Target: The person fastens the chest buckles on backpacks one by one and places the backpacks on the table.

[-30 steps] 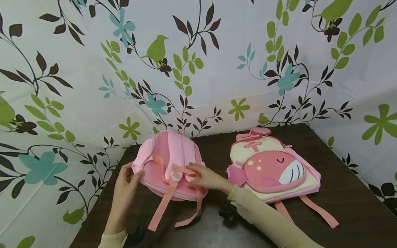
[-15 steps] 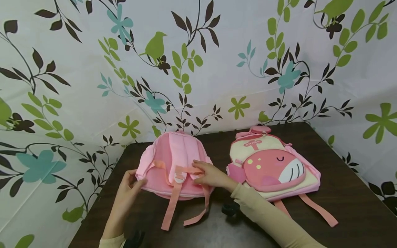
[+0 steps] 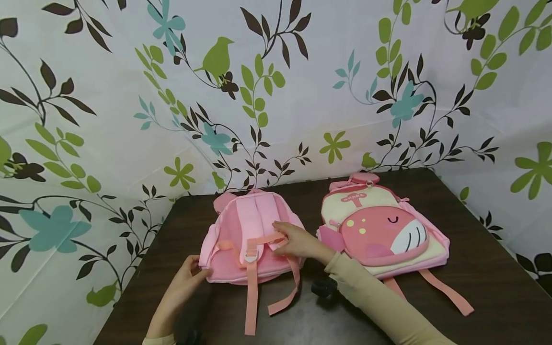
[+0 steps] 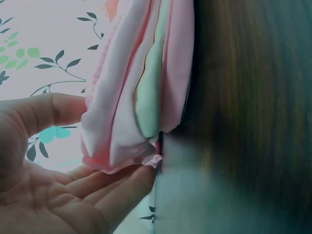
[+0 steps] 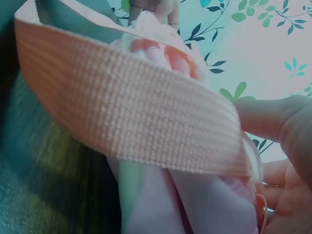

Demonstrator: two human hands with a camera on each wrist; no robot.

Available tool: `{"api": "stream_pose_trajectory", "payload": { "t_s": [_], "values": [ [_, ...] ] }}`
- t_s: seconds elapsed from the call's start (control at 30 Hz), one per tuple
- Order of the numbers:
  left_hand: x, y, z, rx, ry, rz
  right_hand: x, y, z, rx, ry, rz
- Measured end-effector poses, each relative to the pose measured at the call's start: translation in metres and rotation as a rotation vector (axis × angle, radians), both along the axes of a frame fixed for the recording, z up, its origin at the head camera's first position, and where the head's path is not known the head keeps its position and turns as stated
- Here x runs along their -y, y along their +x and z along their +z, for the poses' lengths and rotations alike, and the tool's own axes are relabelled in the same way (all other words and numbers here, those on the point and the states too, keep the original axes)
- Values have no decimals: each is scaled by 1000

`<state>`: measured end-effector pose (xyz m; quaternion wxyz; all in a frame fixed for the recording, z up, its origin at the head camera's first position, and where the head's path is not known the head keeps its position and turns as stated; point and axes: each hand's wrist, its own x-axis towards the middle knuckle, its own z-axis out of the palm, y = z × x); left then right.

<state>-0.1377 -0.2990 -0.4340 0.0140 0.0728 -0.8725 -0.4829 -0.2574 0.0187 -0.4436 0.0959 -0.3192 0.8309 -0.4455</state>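
Observation:
A pink backpack [image 3: 230, 274] lies on the table with its back panel and shoulder straps facing up. My left hand [image 3: 181, 285] grips its lower left corner; in the left wrist view the thumb lies on one side of the pink fabric [image 4: 129, 102] and the fingers on the other. At the bag's right side my right hand [image 3: 299, 242] holds a shoulder strap near its lower end. Orange webbing [image 5: 131, 107] crosses close in front of the right wrist camera, partly hiding the bag. Another webbing end [image 3: 251, 306] hangs down from a white buckle [image 3: 251, 255] onto the table.
To the right lies a second backpack [image 3: 336, 208], cream and pink with a whale-shaped front pocket [image 3: 384, 235], its loose straps [image 3: 450, 294] reaching toward the front. Both bags rest on a dark wooden table [image 3: 207, 321]. A leaf-patterned cloth [image 3: 284, 110] stands behind.
The pink backpack has shifted right and been lowered flatter, both hands moving with it. Part of a pink round piece now shows behind its upper left. The whale backpack stays in place.

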Motion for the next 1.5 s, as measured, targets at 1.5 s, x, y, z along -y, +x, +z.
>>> {"api": "stream_pose_trajectory", "payload": {
  "t_s": [1.5],
  "values": [
    [-118, -78, 9, -292, -399, -491, -30, -14, 14, 136, 188, -41]
  ]
}}
